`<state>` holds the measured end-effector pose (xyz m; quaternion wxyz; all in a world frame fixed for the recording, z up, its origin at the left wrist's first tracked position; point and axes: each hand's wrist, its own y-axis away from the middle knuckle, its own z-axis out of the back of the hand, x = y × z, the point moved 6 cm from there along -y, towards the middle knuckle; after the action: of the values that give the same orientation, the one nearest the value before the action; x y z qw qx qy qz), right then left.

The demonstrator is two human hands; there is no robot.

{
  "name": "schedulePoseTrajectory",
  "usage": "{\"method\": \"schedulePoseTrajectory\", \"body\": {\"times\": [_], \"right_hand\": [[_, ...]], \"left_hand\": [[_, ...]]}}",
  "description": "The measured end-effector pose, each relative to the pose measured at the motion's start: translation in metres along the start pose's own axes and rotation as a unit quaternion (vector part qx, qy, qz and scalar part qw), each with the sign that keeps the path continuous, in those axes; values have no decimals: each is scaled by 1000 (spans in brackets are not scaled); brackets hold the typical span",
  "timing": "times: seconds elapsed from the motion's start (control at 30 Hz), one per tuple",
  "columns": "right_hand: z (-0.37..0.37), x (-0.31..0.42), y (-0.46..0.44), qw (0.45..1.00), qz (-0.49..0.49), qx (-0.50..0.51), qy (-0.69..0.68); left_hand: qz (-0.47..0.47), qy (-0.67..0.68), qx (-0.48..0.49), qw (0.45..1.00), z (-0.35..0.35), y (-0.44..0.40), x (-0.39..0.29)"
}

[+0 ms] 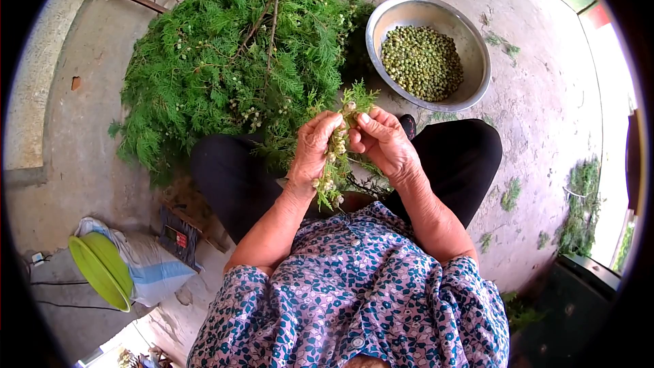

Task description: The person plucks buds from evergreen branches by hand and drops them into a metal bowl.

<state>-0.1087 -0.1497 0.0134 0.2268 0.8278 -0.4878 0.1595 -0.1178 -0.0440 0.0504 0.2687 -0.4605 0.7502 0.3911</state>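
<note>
Between my two hands, above my lap, is a green conifer sprig (334,163) with pale round cones on it. My left hand (315,146) is closed around the sprig near its upper part. The thumb and fingers of my right hand (385,142) are pinched at the sprig's top, by a pale cone (350,106). Whether that cone is between the right fingertips I cannot tell. Beyond my hands to the left lies a big heap of green conifer branches (204,61), dotted with small cones. A metal basin (477,61) ahead on the right holds many small green cones (422,61).
A lime-green plastic basin (99,269) leans on a white and blue sack (160,276) at the lower left, beside a dark box with a red panel (176,236). Loose green sprigs (511,194) lie on the concrete floor at right. A bare stick (274,20) juts from the heap.
</note>
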Motion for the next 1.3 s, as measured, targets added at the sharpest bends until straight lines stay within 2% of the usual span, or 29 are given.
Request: {"method": "schedulePoseTrajectory", "body": {"times": [0.03,0.1,0.2,0.3,0.37,0.4,0.43,0.5,0.57,0.63,0.67,0.7,0.73,0.77,0.83,0.87,0.9,1.03,1.1,1.17,1.23,1.3], "right_hand": [[2,3,0,1000,7,-4,-13],[8,11,1,999,31,-35,-13],[3,18,7,996,57,-64,-30],[-5,25,10,971,122,-100,179],[-19,32,11,909,208,-110,343],[-19,32,9,892,217,-107,382],[-18,29,7,902,182,-102,379],[-13,25,4,881,207,-117,410],[-13,27,1,840,235,-99,479],[-7,18,-2,916,143,-71,369],[-6,21,-1,915,143,-72,370],[4,13,-3,967,51,-89,234],[9,4,-4,990,-41,-103,91],[12,5,-4,990,-48,-122,61],[13,14,-3,988,-35,-136,68],[16,18,0,977,-27,-201,68],[28,22,-3,979,-18,-179,101],[72,67,-20,963,126,-232,-58],[80,103,-20,933,207,-259,-140],[97,132,-20,919,270,-239,-161],[118,151,-16,904,293,-233,-206],[123,161,-12,912,302,-205,-186]], "left_hand": [[0,0,0,1000,3,-3,4],[-36,-16,-104,994,23,-11,9],[-42,-22,-103,994,19,-7,6],[-44,-50,-100,993,15,-4,3],[-38,-55,-85,994,13,-5,4],[-61,-93,-73,991,12,-6,2],[-85,-132,-60,986,11,-7,1],[-210,-228,-54,949,0,-4,-8],[-53,-98,-71,991,5,-3,2],[-70,-121,-62,988,9,-5,0],[-50,-136,-50,988,9,-3,0],[-29,-150,-39,987,8,-2,1],[-37,-182,-36,982,8,-3,1],[-37,-182,-35,982,8,-3,1],[-41,-138,-53,988,9,-3,1],[-31,-92,-76,992,17,-5,4],[-32,-77,-59,995,27,-11,8],[-52,28,-83,995,51,-20,15],[-42,73,-68,994,47,-19,14],[-23,93,-61,994,49,-22,16],[-5,113,-57,992,52,-24,16],[-1,146,-8,989,50,-27,15]]}}
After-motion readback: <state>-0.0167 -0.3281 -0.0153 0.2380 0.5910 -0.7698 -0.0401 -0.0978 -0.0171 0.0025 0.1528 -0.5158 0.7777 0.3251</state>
